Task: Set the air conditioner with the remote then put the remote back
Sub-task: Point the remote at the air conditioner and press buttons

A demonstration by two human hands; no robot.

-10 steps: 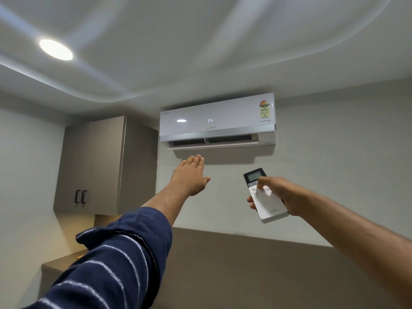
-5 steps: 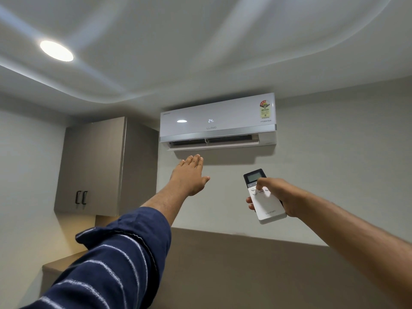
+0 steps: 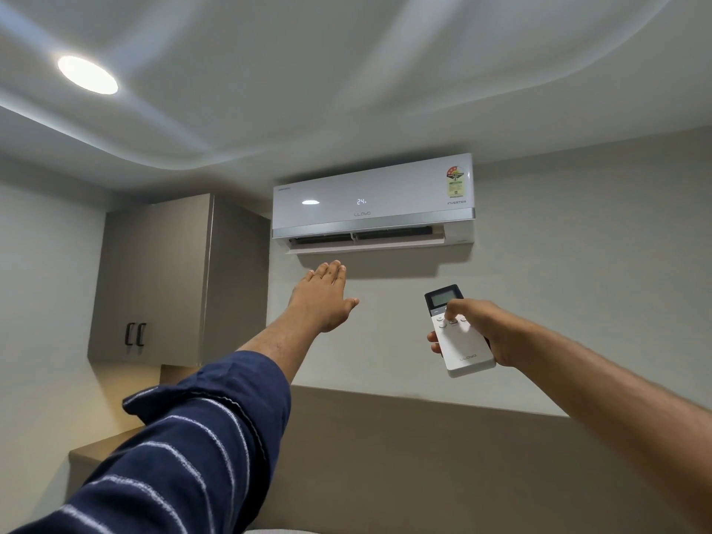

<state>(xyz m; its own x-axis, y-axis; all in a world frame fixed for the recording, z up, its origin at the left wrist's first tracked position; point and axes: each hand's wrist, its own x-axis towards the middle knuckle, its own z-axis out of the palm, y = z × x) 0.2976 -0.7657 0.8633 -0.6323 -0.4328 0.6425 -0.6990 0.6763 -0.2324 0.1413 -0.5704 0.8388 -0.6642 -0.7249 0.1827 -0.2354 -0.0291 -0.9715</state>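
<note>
A white wall-mounted air conditioner (image 3: 373, 202) hangs high on the wall, its display reading 24 and its lower flap open. My left hand (image 3: 321, 298) is raised flat, fingers together, just below the flap and holds nothing. My right hand (image 3: 487, 329) grips a white remote (image 3: 460, 341) with a dark screen at its top, pointed up toward the unit. The thumb rests on the buttons just under the screen.
A grey wall cabinet (image 3: 154, 279) with two black handles hangs left of the unit. A round ceiling light (image 3: 88, 75) glows at upper left. A brown panel (image 3: 424, 437) covers the lower wall, with a ledge (image 3: 96, 449) at lower left.
Both hands stay almost still. The view has shifted slightly, and the right thumb has moved a little on the remote's buttons.
</note>
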